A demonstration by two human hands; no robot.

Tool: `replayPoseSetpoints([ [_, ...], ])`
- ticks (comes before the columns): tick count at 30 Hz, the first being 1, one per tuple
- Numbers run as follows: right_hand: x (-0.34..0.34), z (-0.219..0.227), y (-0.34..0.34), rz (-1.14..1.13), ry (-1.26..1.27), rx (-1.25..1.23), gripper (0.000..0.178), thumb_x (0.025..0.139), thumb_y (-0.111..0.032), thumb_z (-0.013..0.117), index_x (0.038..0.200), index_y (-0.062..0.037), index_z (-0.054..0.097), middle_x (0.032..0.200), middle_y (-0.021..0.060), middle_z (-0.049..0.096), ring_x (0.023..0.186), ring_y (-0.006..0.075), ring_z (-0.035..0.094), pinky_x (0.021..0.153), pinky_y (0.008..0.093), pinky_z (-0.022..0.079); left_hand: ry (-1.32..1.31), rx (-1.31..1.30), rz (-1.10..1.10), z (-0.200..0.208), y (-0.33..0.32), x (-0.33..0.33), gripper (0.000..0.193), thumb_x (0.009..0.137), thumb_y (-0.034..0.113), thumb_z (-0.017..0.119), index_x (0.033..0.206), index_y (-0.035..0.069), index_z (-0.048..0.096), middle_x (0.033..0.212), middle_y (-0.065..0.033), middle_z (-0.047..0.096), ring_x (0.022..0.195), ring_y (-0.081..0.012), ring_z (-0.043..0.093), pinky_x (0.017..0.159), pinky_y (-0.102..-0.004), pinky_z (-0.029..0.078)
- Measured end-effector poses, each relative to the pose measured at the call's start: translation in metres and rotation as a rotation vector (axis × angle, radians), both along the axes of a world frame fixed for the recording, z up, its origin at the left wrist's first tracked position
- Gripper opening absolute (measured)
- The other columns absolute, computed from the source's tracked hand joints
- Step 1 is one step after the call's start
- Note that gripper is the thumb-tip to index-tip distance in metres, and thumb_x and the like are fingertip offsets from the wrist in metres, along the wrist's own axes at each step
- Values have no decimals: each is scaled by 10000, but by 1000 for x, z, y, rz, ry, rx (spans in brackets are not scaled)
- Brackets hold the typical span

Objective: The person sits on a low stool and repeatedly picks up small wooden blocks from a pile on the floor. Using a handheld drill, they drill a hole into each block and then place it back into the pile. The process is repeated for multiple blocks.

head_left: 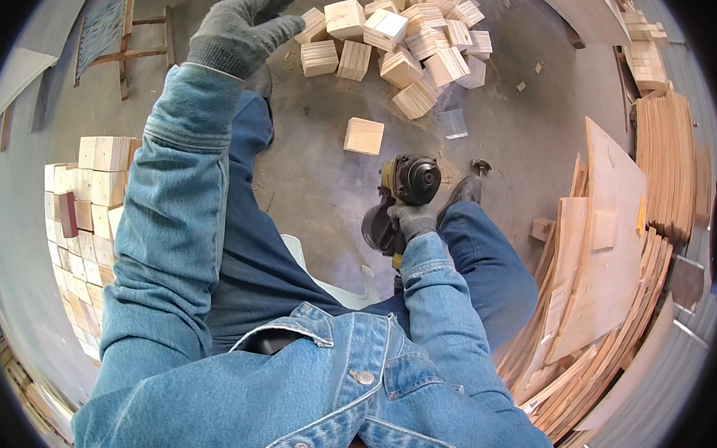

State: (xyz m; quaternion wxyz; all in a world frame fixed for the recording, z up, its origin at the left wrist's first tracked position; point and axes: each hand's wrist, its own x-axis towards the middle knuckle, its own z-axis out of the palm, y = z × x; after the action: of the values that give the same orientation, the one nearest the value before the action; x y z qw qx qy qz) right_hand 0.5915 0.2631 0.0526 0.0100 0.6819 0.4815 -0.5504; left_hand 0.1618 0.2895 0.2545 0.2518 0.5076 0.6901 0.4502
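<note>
My left hand (247, 27) wears a grey glove and is stretched out far to the left. Its fingers are parted and curved, with nothing between them. Its fingertips overlap the near-left edge of a heap of wooden blocks (423, 42) in the picture; I cannot tell whether they touch. My right hand (415, 220), gloved too, is wrapped round the handle of a black and yellow nail gun (409, 180) with a round drum on its side. Just beyond the tool, a single wooden block (364, 136) lies by itself on the concrete floor.
Stacked blocks (92, 210) form a wall on my left, one of them reddish. On my right lean plywood sheets (608, 253) and long boards (662, 159). A wooden frame with blue webbing (105, 32) stands far left. A clear plastic piece (454, 123) lies near the heap.
</note>
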Motion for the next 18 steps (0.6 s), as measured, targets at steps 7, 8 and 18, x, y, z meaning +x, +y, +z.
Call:
replayPoseSetpoints([
  [7, -30, -12, 30, 147, -84, 230, 374, 701, -178, 820, 1052, -79, 735, 955, 94, 754, 922, 258, 724, 843, 373, 571, -90, -5, -98, -9, 2, -7, 467, 899, 166, 809, 1325, 53, 656, 1278, -113, 694, 1173, -198, 660, 1046, -327, 543],
  [8, -35, -14, 34, 175, -97, 246, 379, 698, -175, 820, 1053, -78, 729, 943, 89, 745, 896, 248, 714, 813, 367, 566, -77, -18, -93, -7, 0, -6, 465, 900, 164, 808, 1325, 52, 655, 1278, -116, 694, 1173, -200, 661, 1045, -328, 543],
  [18, -49, -63, 39, 147, -98, 651, 138, 710, -56, 790, 811, -36, 699, 695, 45, 673, 549, 184, 637, 527, 327, 521, -32, -138, -254, 7, 3, 1, 492, 895, 189, 814, 1336, 50, 647, 1233, -119, 709, 1128, -207, 672, 1023, -350, 547],
])
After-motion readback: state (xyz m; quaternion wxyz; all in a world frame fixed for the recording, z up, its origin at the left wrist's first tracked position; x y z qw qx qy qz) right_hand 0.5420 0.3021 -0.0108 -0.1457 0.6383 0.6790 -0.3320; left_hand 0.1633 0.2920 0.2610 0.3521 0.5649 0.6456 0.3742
